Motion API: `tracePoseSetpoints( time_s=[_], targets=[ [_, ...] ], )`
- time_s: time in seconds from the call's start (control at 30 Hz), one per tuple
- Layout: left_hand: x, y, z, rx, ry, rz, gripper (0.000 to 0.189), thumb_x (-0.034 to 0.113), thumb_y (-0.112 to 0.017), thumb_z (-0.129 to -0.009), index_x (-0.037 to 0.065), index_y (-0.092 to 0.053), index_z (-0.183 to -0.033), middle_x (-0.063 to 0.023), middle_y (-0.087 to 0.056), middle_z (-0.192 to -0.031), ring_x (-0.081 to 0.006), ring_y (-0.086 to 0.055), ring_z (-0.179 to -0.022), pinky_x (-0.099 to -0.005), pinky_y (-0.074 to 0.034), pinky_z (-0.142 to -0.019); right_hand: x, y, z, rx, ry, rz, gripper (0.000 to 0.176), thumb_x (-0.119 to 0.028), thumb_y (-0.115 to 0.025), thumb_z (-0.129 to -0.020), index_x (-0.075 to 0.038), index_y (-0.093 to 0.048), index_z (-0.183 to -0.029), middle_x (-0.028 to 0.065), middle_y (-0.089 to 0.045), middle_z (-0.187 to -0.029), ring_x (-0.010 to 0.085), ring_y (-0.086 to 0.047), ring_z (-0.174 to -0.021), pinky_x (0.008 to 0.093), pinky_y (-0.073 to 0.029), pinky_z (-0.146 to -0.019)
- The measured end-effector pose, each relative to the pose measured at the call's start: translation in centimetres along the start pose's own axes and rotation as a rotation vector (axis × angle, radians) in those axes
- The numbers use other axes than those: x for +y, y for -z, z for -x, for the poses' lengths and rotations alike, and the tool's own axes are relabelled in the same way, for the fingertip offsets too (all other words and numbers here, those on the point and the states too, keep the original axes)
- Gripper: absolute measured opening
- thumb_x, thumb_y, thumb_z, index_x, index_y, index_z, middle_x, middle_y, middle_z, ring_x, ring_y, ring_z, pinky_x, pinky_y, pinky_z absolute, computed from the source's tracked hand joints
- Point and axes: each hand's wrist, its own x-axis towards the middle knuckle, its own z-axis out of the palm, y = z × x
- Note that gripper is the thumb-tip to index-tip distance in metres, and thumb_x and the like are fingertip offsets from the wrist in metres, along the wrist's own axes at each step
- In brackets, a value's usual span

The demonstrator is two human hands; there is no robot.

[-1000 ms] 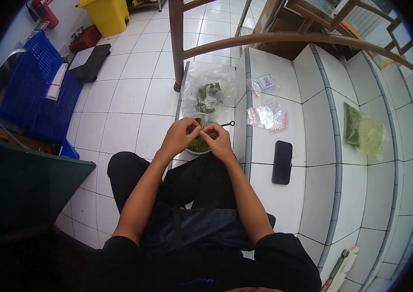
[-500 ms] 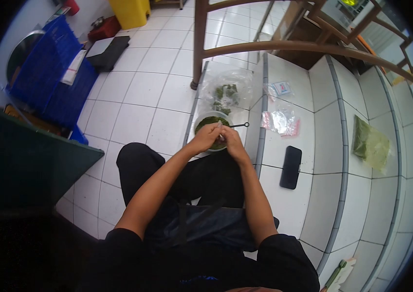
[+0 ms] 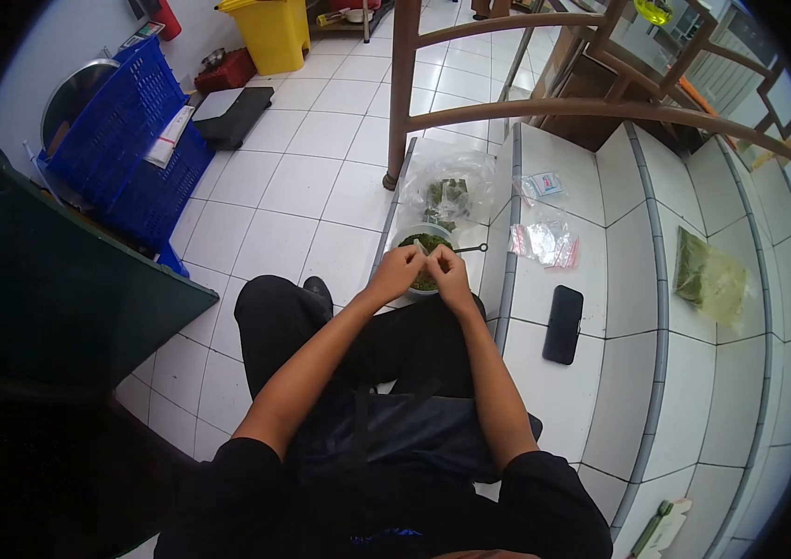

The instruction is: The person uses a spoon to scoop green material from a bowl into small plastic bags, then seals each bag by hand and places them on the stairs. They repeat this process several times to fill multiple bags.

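Observation:
Fingers closed, my left hand (image 3: 396, 272) pinches a small pale piece (image 3: 419, 248) that looks like clear plastic. Just beside it, my right hand (image 3: 449, 278) is also closed at the same piece; its exact shape is too small to make out. Both hands are over a round see-through tub (image 3: 426, 229) holding dark green, leafy-looking stuff (image 3: 429, 241), and they hide part of it. A thin dark handle (image 3: 472, 249) with a ring at its end sticks out to the tub's right. Behind the tub lies a large clear plastic bag (image 3: 475, 179) with green pieces in it.
Small clear bags with red edges (image 3: 544, 242), a small packet (image 3: 544, 184) and a black phone (image 3: 563, 324) lie on the step to the right. Higher up is a bag of green material (image 3: 710, 277). A brown railing (image 3: 402, 102) rises ahead; blue crates (image 3: 125, 154) stand left.
My hands have moved slightly apart above the tub, and the pale piece shows between them. The whole view has shifted a little, so a dark shoe now shows beside my knee.

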Motion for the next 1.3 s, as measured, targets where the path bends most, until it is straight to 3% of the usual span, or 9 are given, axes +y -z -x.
tracePoseSetpoints(
  time_s=[0.17, 0.23, 0.5, 0.63, 0.87, 1.03, 1.13, 1.2, 1.3],
  targets=[
    [0.4, 0.9, 0.5, 0.021, -0.013, 0.089, 0.028, 0.022, -0.062, -0.099, -0.001, -0.062, -0.083, -0.0055, -0.062, -0.072, -0.0108, -0.054, -0.068, -0.0318, -0.046, -0.064, -1.5, -1.1, 0.3, 0.056, 0.049, -0.025, 0.02, -0.005, -0.071, -0.094, -0.008, -0.052, -0.09, -0.0052, -0.052, -0.078, 0.0035, -0.053, -0.074, 0.0219, -0.043, -0.065],
    [-0.3, 1.2, 0.4, -0.003, -0.015, 0.079, 0.027, 0.022, -0.064, -0.097, -0.001, -0.062, -0.083, -0.0055, -0.061, -0.071, -0.0105, -0.054, -0.068, -0.032, -0.046, -0.064, -1.5, -0.6, 0.5, -0.033, 0.04, 0.241, 0.021, -0.003, -0.071, -0.092, -0.008, -0.051, -0.09, -0.0027, -0.057, -0.083, 0.0045, -0.056, -0.075, 0.0222, -0.046, -0.07],
    [1.5, 0.6, 0.5, 0.179, -0.092, -0.375, 0.023, 0.014, -0.069, -0.085, 0.001, -0.052, -0.078, -0.0186, -0.06, -0.072, -0.0394, -0.062, -0.069, -0.0442, -0.047, -0.062, -1.9, -0.9, 0.1, 0.204, 0.169, 0.597, 0.016, 0.002, -0.07, -0.083, -0.003, -0.055, -0.085, 0.0014, -0.049, -0.076, 0.0109, -0.053, -0.067, 0.027, -0.045, -0.063],
    [1.5, 0.3, -0.7, 0.175, -0.09, -0.259, 0.016, 0.008, -0.067, -0.084, 0.001, -0.053, -0.079, -0.0172, -0.058, -0.076, -0.0408, -0.062, -0.076, -0.0467, -0.048, -0.066, -1.8, -1.1, 0.1, 0.211, 0.35, 0.641, 0.01, 0.005, -0.069, -0.084, 0.001, -0.064, -0.091, 0.0078, -0.051, -0.09, 0.0173, -0.055, -0.068, 0.0283, -0.046, -0.061],
    [2.6, 0.0, -1.0, 0.222, -0.279, -0.341, 0.009, -0.004, -0.065, -0.083, 0.004, -0.061, -0.083, -0.0138, -0.058, -0.092, -0.0365, -0.065, -0.081, -0.0461, -0.051, -0.069, -2.7, -0.4, 0.5, 0.248, 0.23, 0.83, 0.02, 0.001, -0.07, -0.083, -0.005, -0.071, -0.102, 0.0094, -0.055, -0.103, 0.0224, -0.062, -0.075, 0.0367, -0.053, -0.07],
    [1.4, 1.7, -0.8, 0.222, -0.281, -0.383, 0.015, -0.004, -0.064, -0.085, 0.007, -0.072, -0.092, -0.0134, -0.061, -0.097, -0.0349, -0.067, -0.087, -0.0428, -0.054, -0.075, -2.6, 0.3, 0.2, 0.005, 0.227, 0.728, 0.025, 0.005, -0.069, -0.084, -0.005, -0.073, -0.107, 0.01, -0.06, -0.119, 0.0232, -0.068, -0.093, 0.0348, -0.057, -0.079],
    [1.1, 3.8, -1.0, 0.087, -0.343, -0.357, 0.018, -0.004, -0.065, -0.085, 0.006, -0.074, -0.097, -0.0132, -0.063, -0.101, -0.0337, -0.068, -0.09, -0.0417, -0.055, -0.078, -2.8, 0.6, 0.0, -0.131, 0.31, 0.75, 0.025, 0.005, -0.071, -0.086, -0.006, -0.073, -0.108, 0.0096, -0.063, -0.12, 0.0253, -0.068, -0.095, 0.0362, -0.057, -0.083],
    [1.3, 5.3, -0.8, -0.213, -0.336, -0.334, 0.014, -0.002, -0.067, -0.086, 0.003, -0.073, -0.097, -0.0129, -0.065, -0.105, -0.032, -0.068, -0.092, -0.0411, -0.054, -0.081, -2.9, 0.8, 0.0, -0.169, 0.367, 0.746, 0.023, 0.004, -0.072, -0.086, -0.005, -0.072, -0.108, 0.0106, -0.063, -0.118, 0.0264, -0.069, -0.095, 0.0368, -0.057, -0.082],
    [2.1, 6.5, 0.1, -0.27, -0.338, -0.347, 0.011, 0.003, -0.07, -0.088, 0.002, -0.072, -0.099, -0.0126, -0.066, -0.107, -0.0315, -0.067, -0.096, -0.0412, -0.054, -0.084, -3.3, 0.6, 0.0, -0.189, 0.405, 0.706, 0.02, 0.002, -0.073, -0.087, -0.004, -0.071, -0.106, 0.0115, -0.064, -0.116, 0.0271, -0.07, -0.095, 0.0372, -0.057, -0.082]
  ],
)
